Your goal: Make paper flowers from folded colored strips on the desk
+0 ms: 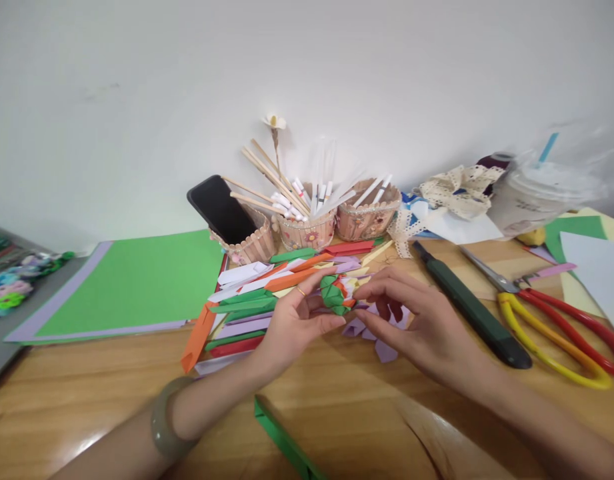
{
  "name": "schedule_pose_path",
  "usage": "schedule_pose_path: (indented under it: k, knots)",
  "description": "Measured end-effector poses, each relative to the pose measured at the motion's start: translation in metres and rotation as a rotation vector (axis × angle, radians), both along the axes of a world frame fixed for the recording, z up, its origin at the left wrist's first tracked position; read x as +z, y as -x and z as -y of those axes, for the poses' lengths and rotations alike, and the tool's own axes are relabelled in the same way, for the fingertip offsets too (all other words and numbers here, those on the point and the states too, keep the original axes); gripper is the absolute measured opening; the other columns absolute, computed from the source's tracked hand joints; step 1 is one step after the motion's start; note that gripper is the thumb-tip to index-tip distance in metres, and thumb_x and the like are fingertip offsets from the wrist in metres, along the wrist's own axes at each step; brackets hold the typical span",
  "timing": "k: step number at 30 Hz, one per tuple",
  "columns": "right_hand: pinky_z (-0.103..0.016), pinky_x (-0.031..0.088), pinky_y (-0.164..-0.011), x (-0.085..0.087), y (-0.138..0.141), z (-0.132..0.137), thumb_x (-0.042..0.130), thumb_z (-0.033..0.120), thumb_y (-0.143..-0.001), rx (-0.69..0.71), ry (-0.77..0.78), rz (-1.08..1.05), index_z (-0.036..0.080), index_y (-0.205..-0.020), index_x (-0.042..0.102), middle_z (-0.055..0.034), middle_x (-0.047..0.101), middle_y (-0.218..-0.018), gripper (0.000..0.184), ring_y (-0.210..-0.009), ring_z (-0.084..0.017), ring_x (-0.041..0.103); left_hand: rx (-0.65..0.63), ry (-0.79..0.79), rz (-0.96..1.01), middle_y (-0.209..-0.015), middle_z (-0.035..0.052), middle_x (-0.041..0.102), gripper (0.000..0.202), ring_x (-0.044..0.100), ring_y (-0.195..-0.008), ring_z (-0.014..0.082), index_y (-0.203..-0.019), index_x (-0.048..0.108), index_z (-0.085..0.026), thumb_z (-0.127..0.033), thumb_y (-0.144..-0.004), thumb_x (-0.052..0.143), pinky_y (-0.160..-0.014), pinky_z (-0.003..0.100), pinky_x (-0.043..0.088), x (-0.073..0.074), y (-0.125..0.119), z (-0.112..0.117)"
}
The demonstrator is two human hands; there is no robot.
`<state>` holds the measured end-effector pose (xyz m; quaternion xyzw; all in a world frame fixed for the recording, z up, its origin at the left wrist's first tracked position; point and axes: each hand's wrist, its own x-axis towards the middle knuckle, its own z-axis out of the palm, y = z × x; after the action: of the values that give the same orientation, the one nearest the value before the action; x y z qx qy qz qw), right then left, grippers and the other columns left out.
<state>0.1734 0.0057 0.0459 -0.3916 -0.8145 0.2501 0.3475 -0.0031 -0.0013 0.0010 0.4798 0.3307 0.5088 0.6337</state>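
A small folded paper piece (333, 295) in green, orange, white and pale yellow is held above the middle of the table. Its green side sits between the thumb and fingers of my left hand (294, 323), which wears a ring. The bent fingertips of my right hand (419, 313) close on its white and yellow end, partly covering it. Beneath and left of my hands lie several folded paper strips (244, 303) in green, orange, white, purple and red. Purple paper pieces (385, 350) lie under my right hand. One green strip (287, 437) rests near the front edge.
Green and purple sheets (131, 287) lie at left. Along the wall stand decorated stick holders (307, 235), one with a phone (221, 208). A dark green pen-shaped tool (474, 307), red-and-yellow-handled scissors (541, 320), lace (459, 190) and a lidded plastic cup (537, 193) are on the right.
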Motion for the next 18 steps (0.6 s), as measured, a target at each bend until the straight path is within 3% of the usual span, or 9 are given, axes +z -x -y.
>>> schedule_pose_path:
  k: [11, 18]
  knots:
    - [-0.024, 0.044, -0.056, 0.0041, -0.0012, -0.0024, 0.056, 0.013, -0.079, 0.099, -0.025, 0.007, 0.016, -0.078, 0.061, -0.0035, 0.057, -0.074, 0.006, -0.064, -0.012, 0.053, -0.036, 0.013, -0.067, -0.102, 0.0041, 0.065, 0.065, 0.058, -0.095, 0.0204, -0.125, 0.048, -0.025, -0.021, -0.065, 0.072, -0.082, 0.031, 0.047, 0.0055, -0.0007, 0.0010]
    - [-0.021, 0.043, -0.052, 0.0009, -0.0025, -0.0040, 0.051, 0.009, -0.080, 0.128, -0.066, 0.011, 0.016, -0.074, 0.060, -0.0021, 0.056, -0.069, 0.013, -0.058, -0.010, 0.051, -0.075, 0.035, -0.049, -0.112, 0.0029, 0.062, 0.062, 0.057, -0.099, 0.0189, -0.123, 0.050, -0.028, -0.018, -0.065, 0.072, -0.083, 0.030, 0.046, 0.0071, -0.0006, 0.0023]
